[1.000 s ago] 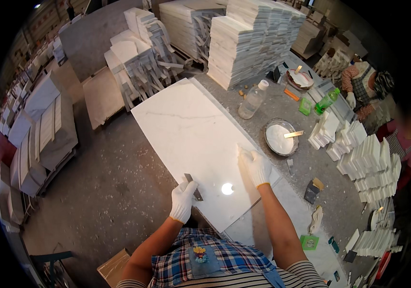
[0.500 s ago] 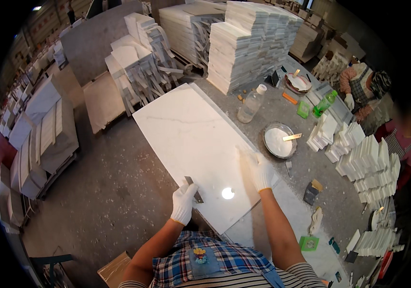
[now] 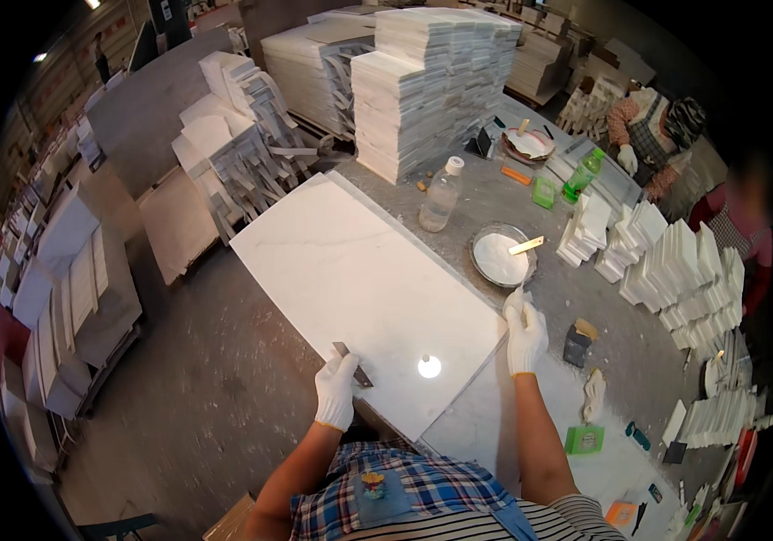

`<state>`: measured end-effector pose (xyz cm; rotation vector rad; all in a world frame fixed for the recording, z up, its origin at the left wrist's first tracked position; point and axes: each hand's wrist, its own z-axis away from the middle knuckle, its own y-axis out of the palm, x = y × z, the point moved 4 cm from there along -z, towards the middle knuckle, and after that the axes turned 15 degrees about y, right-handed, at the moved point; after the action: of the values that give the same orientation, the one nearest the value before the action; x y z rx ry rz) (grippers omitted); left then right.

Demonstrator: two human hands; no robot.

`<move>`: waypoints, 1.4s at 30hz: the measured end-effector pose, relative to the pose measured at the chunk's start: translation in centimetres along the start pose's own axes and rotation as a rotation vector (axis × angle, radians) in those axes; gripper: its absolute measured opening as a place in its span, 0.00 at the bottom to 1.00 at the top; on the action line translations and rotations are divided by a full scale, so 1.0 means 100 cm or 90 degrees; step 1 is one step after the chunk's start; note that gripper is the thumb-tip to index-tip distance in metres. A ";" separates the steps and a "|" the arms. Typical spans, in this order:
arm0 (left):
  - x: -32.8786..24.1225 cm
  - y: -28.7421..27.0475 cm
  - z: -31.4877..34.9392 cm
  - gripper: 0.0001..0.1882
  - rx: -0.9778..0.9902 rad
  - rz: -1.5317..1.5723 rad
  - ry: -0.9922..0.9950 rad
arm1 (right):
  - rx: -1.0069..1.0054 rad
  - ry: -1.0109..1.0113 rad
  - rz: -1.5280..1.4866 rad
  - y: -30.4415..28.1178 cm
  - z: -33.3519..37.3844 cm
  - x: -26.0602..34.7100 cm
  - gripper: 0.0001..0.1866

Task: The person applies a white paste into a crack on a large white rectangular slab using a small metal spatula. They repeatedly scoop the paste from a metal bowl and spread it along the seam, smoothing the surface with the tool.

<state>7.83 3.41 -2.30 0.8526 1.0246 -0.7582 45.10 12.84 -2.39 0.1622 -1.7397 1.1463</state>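
"Where does the marble slab lie?"

"Across the middle of the frame, slanting from the upper left of centre to the lower centre. It overlaps a second pale sheet at its lower right."

"How does it look?"

"White, rectangular and polished, with straight edges and faint grey veining toward its far end. A round, bright reflection shines near its lower end."

"And the hands?"

"Well apart, both in white knit gloves. The left hand grips a thin metal scraper at the slab's lower left edge. The right hand is by the slab's right corner, fingers bent; I cannot tell whether it clasps anything."

"What is just above that hand?"

"A round bowl of white paste, with a flat blade resting across its rim."
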 end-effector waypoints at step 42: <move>-0.060 0.052 0.048 0.10 0.144 0.036 0.128 | 0.714 0.010 -0.169 0.015 0.177 0.087 0.21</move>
<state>12.15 2.44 5.78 1.1665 1.1008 -0.7607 28.32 3.67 2.71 1.0114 -0.8414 1.7731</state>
